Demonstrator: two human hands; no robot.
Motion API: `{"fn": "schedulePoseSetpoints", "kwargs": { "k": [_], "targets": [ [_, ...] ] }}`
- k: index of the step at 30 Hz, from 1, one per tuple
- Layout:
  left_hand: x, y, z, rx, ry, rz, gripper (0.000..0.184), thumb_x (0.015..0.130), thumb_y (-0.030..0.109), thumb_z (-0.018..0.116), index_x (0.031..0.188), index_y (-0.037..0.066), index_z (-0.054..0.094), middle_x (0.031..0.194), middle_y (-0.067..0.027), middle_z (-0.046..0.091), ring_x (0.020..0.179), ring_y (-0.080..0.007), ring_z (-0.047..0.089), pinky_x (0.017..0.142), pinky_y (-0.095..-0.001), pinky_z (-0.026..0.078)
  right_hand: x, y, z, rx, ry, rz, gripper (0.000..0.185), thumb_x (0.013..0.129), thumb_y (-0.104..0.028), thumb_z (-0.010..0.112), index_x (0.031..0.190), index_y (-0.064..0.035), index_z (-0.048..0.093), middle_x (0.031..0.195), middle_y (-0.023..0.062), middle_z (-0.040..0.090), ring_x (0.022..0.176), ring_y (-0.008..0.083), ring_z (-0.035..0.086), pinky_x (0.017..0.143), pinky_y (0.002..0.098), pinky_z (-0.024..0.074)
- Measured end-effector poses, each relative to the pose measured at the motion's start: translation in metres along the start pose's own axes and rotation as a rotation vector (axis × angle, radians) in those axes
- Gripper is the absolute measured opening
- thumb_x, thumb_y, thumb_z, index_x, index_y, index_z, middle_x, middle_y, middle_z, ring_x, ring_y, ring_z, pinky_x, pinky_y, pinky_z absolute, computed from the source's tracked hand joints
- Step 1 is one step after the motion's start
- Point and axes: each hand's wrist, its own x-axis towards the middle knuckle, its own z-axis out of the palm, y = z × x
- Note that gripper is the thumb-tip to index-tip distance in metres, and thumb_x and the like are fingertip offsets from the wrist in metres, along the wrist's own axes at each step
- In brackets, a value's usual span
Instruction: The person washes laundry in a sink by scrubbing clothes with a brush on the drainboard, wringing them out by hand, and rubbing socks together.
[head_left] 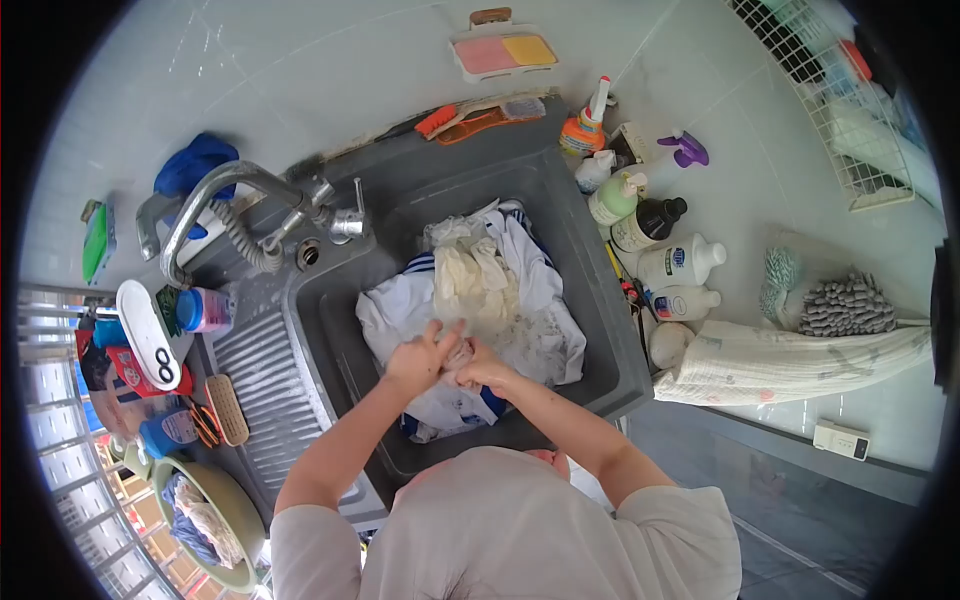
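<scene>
In the grey sink [625, 345], several wet white clothes [535, 270] lie in a soapy heap, some with blue stripes. A cream-coloured cloth [470, 275] rests on top of the heap. Close together at its near side, my left hand [415, 362] and my right hand [487, 370] are bent round a bunched, light wet cloth [459, 354]. The right fingers are curled tightly. Some left fingers stick out a little and are slightly blurred. Foam covers the fabric just right of my hands.
A chrome faucet [225, 180] arches beside a ribbed drainboard [265, 380]. Brushes [475, 122] lie on the back ledge. Several bottles [680, 262] line the right side, near a draped cloth [780, 362]. A green basin [245, 520] with clothes stands at lower left.
</scene>
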Motion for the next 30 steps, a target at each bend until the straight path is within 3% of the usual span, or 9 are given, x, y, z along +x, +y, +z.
{"fn": "schedulePoseSetpoints", "kwargs": {
  "k": [3,6,9,11,13,16,21,25,30],
  "targets": [
    [-0.02,0.017,-0.018,-0.057,0.062,0.089,0.094,0.071,0.036,0.086,0.147,0.018,0.036,0.116,-0.0125,0.064,0.086,-0.0339,0.07,0.07,-0.0422,0.058,-0.006,0.008,0.004,0.146,0.133,-0.095,0.084,0.064,0.008,0.068,0.139,-0.0118,0.037,0.132,0.0216,0.043,0.094,0.0218,0.063,0.055,0.0306,0.0509],
    [-0.011,0.003,0.021,-0.408,0.335,-0.075,0.082,0.072,0.037,0.085,0.14,0.01,0.046,0.095,-0.0093,0.068,0.072,-0.0275,0.068,0.06,-0.0373,0.056,-0.002,0.02,0.008,0.238,0.34,-0.351,0.084,0.065,0.006,0.069,0.14,-0.0112,0.036,0.135,0.0167,0.043,0.116,0.0235,0.055,0.081,0.0349,0.0546],
    [-0.011,-0.018,0.028,-1.49,0.047,-0.622,0.066,0.076,0.037,0.082,0.128,0.007,0.056,0.088,-0.0074,0.069,0.062,-0.0175,0.064,0.052,-0.0299,0.05,-0.036,0.002,0.007,0.291,0.152,-0.771,0.084,0.068,0.002,0.069,0.144,-0.0127,0.036,0.14,0.0135,0.042,0.136,0.0317,0.04,0.107,0.0464,0.0426],
    [-0.027,-0.019,0.002,-1.979,-0.437,-0.546,0.054,0.078,0.036,0.081,0.12,0.008,0.06,0.088,-0.005,0.068,0.058,-0.0088,0.057,0.048,-0.0229,0.044,-0.068,-0.022,0.003,-0.825,0.163,-0.971,0.083,0.072,0.002,0.067,0.148,-0.0149,0.036,0.15,0.0112,0.035,0.146,0.0389,0.024,0.117,0.0584,0.0248],
    [-0.039,-0.011,-0.007,-1.98,-0.629,-0.47,0.045,0.079,0.035,0.08,0.112,0.009,0.062,0.086,-0.0047,0.066,0.056,-0.0081,0.054,0.048,-0.0237,0.041,-0.063,-0.014,0.0,-1.065,0.264,-0.981,0.077,0.077,-0.003,0.07,0.147,-0.0165,0.041,0.158,0.0127,0.027,0.146,0.0411,0.023,0.111,0.0671,0.029],
    [-0.043,0.004,-0.018,-1.778,-0.845,-0.346,0.035,0.079,0.035,0.079,0.101,0.011,0.065,0.082,-0.0036,0.064,0.054,-0.0084,0.051,0.046,-0.0251,0.039,-0.043,-0.017,-0.011,-1.101,0.397,-1.661,0.071,0.079,-0.009,0.072,0.144,-0.0186,0.047,0.155,0.0134,0.034,0.139,0.0368,0.039,0.105,0.0574,0.0443],
    [-0.023,0.005,0.013,-1.259,-0.571,-0.305,0.038,0.072,0.035,0.081,0.097,0.009,0.067,0.079,-0.0077,0.067,0.057,-0.0168,0.06,0.05,-0.0318,0.046,-0.009,-0.009,-0.007,-1.381,0.237,-1.196,0.067,0.076,-0.016,0.069,0.141,-0.0198,0.053,0.13,0.0134,0.055,0.096,0.0305,0.068,0.073,0.0373,0.0605],
    [0.013,-0.004,0.045,-0.447,-0.18,-0.31,0.04,0.074,0.027,0.076,0.106,0.005,0.067,0.087,-0.019,0.072,0.078,-0.0288,0.072,0.068,-0.0402,0.056,0.032,-0.009,0.002,-1.401,0.25,-0.653,0.035,0.076,-0.017,0.069,0.11,-0.0096,0.067,0.099,0.0152,0.07,0.081,0.0332,0.072,0.068,0.0415,0.0584],
    [0.032,-0.016,0.042,-0.074,-0.062,-0.11,0.058,0.079,0.023,0.068,0.134,0.007,0.054,0.096,-0.0209,0.072,0.085,-0.0333,0.073,0.074,-0.0426,0.057,0.043,0.024,0.003,-1.024,0.433,-0.615,0.036,0.071,-0.024,0.076,0.098,-0.0033,0.065,0.085,0.0217,0.071,0.072,0.0388,0.069,0.066,0.0474,0.0555]
  ]
}}
